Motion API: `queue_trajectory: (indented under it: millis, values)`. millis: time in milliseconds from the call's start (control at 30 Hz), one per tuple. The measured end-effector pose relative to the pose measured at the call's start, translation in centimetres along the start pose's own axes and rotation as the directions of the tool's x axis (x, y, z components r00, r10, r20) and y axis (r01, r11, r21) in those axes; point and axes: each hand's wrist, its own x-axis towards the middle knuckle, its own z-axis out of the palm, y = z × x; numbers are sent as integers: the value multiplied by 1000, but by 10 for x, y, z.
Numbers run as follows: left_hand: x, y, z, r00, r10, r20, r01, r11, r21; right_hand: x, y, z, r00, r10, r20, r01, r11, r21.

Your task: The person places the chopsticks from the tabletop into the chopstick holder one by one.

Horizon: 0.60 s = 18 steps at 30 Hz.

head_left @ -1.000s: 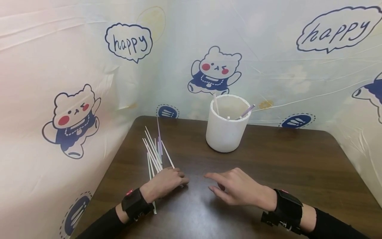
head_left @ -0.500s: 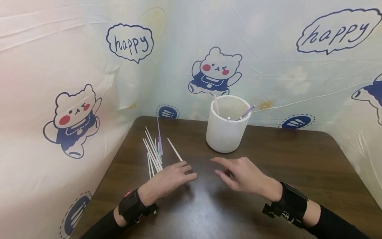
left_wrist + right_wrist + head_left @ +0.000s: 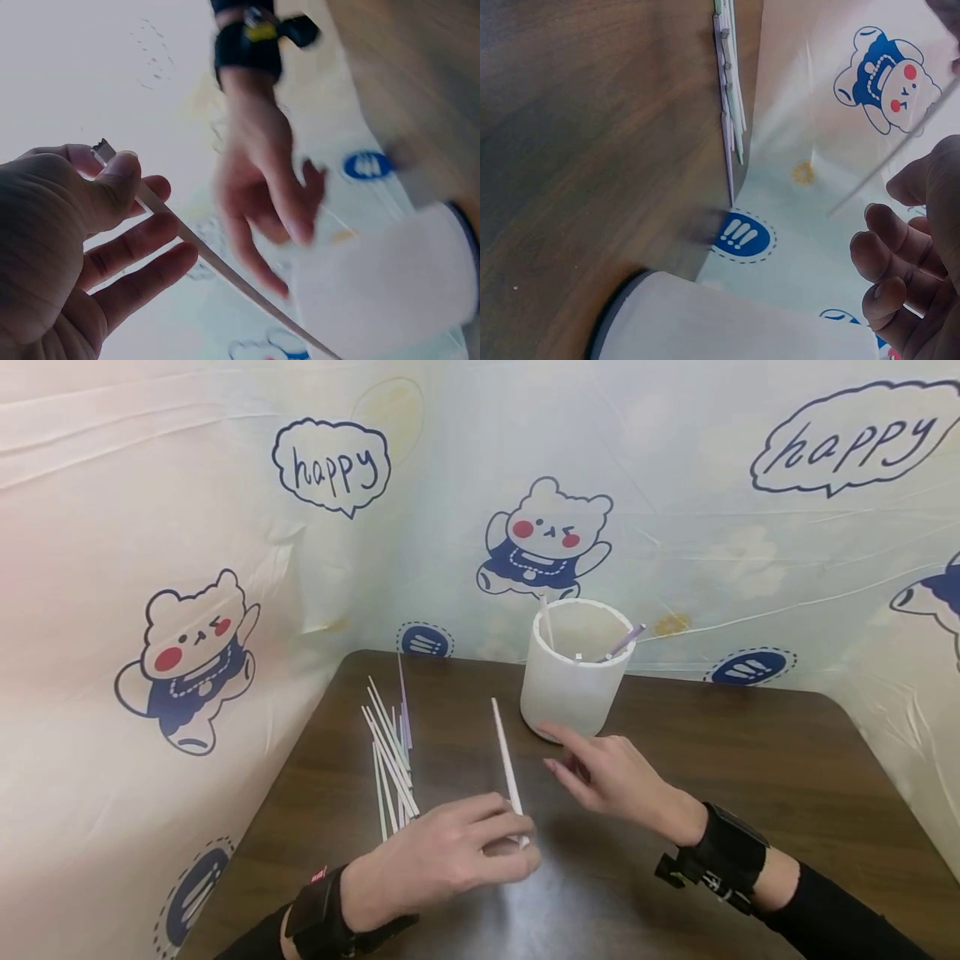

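My left hand (image 3: 450, 852) pinches a long thin white stick (image 3: 505, 747) near its near end, between thumb and fingers. The stick points away from me, tilted up; its squared end pokes past the thumb in the left wrist view. My right hand (image 3: 618, 777) holds nothing, its index finger and thumb extended and apart, just in front of a white cylindrical container (image 3: 566, 693). Inside that container lean a pale stick (image 3: 547, 622) and a purple stick (image 3: 628, 642). A loose pile of thin sticks (image 3: 390, 752), white, pale green and purple, lies left; my left hand hides its near ends.
The dark wooden table (image 3: 750, 760) has rounded far corners. Behind and beside it hangs a pale curtain (image 3: 442, 460) printed with bears and speech bubbles. Each wrist wears a black strap, such as the right wrist strap (image 3: 727, 852).
My left hand has drawn one white stick out of the pile and carried it right, lifting it. My right hand has moved slightly away from me, closer to the container.
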Motion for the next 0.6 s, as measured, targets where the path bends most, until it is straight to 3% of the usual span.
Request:
queue_trajectory:
  millis: [167,300,600]
  values:
    - [11,5,-5,992,103,-78,-104,995,2,4,-1,0,998,-52,-26,52,998,-18]
    - [18,6,-7,986,136,-95,-137,990,-7,5,-1,-1,993,-102,-52,101,994,-34]
    - [21,8,-11,990,106,-89,-120,980,-161,0,-1,-6,979,-187,-86,185,982,-25]
